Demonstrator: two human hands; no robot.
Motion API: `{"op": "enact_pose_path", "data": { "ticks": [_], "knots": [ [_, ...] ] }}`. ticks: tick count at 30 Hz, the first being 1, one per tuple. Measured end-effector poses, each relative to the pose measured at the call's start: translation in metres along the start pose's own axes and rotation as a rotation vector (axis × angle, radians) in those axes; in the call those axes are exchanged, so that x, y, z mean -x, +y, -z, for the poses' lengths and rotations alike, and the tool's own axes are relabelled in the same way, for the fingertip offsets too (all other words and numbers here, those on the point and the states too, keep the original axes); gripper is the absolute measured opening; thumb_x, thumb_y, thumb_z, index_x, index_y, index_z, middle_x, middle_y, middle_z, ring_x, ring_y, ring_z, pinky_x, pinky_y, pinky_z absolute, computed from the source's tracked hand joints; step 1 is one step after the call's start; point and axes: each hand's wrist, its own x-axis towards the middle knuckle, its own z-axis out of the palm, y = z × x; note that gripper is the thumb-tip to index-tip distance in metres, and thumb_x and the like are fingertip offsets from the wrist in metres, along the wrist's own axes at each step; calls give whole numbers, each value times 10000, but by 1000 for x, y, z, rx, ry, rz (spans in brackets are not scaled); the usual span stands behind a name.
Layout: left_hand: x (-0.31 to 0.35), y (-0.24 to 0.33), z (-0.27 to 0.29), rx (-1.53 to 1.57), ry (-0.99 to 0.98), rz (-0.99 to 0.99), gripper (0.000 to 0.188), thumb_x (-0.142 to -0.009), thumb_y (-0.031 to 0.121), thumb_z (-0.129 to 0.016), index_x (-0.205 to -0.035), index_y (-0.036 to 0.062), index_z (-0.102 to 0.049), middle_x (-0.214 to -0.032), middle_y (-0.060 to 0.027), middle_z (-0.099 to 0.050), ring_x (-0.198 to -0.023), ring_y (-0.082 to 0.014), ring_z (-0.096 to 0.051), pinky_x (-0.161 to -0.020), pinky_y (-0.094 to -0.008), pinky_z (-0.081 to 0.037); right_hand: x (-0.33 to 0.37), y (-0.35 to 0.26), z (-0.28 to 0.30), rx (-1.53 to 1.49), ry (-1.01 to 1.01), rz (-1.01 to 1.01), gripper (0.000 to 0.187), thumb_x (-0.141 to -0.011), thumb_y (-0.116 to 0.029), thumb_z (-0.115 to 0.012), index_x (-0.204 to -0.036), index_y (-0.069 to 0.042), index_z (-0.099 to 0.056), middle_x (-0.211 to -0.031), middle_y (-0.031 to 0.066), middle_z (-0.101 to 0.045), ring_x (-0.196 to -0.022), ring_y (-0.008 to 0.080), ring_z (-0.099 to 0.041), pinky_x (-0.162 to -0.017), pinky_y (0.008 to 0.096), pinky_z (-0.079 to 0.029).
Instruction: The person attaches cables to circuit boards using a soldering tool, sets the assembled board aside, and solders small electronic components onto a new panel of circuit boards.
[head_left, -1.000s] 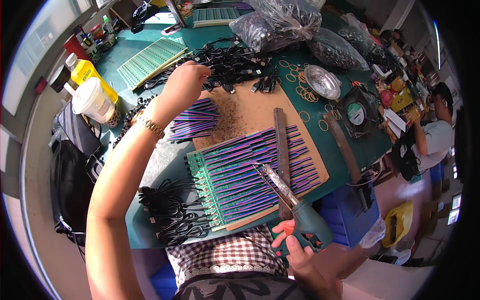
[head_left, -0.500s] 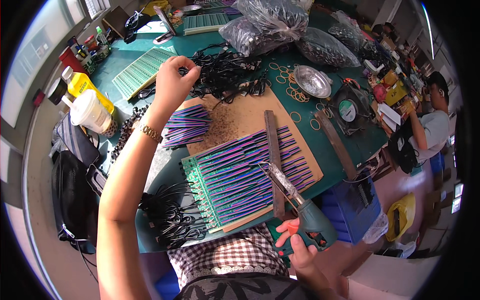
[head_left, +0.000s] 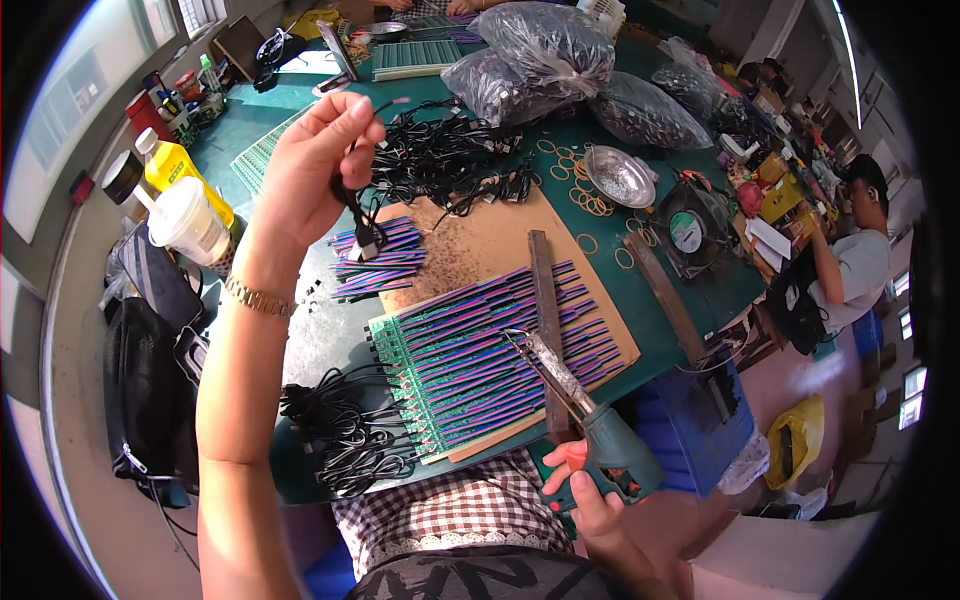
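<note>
Cable (head_left: 368,236) up in the left hand (head_left: 316,162), fingers curled in and tips pinched close about it, one thin end poking out past the fingertips, up and to the right, while the plug dangles below, that hanging length running roughly top to bottom over a pile of coloured wires (head_left: 400,265); and look where the green circuit boards (head_left: 405,390) lie, on the tabletop (head_left: 645,322) side nearer the body, below that hand and somewhat to its right, their row running away from the person; the soldering gun (head_left: 622,448) points its tip over from the right, closer to the boards than the left hand is, with the right hand (head_left: 600,515) wrapped firmly round its handle, by the red trigger (head_left: 577,456)
</note>
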Motion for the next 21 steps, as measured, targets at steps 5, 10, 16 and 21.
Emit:
{"op": "enact_pose_path", "data": {
  "ticks": [5, 10, 16, 21],
  "knots": [
    [84, 18, -31, -828, 167, 204, 148, -903, 47, -593, -1040, 6, -630, -805, -34, -657, -592, -44, -569, -508, -167, -424, -10, 7, -6, -137, 0, 12, 350, -908, -227, -506, -1150, 19, -446, -941, 238, -595, -586, 201, -613, -600, 318, -510],
    [136, 10, -57, -1066, 253, 278, 89, -909, -22, -509, -914, -17, -598, -728, -22, -600, -590, -66, -594, -511, -192, -450, -28, 4, -30, -445, -84, -29, 458, -952, -368, -483, -1238, -21, -402, -893, 219, -621, -616, 212, -628, -616, 344, -544],
    [163, -17, -67, -924, 168, 288, 50, -900, -45, -522, -910, -12, -558, -715, -62, -611, -662, -138, -618, -632, -258, -490, -51, -8, -68, -385, -212, -123, 388, -862, 4, -576, -1205, -38, -400, -898, 191, -618, -712, 195, -630, -659, 323, -549],
    [175, -33, -76, -756, 76, 387, 21, -910, -31, -521, -892, -20, -523, -714, -76, -611, -668, -114, -621, -604, -250, -493, -66, -6, -97, -390, -155, -81, 487, -827, 96, -606, -1235, -50, -384, -958, 139, -601, -780, 152, -617, -652, 272, -524]
  ]
}}
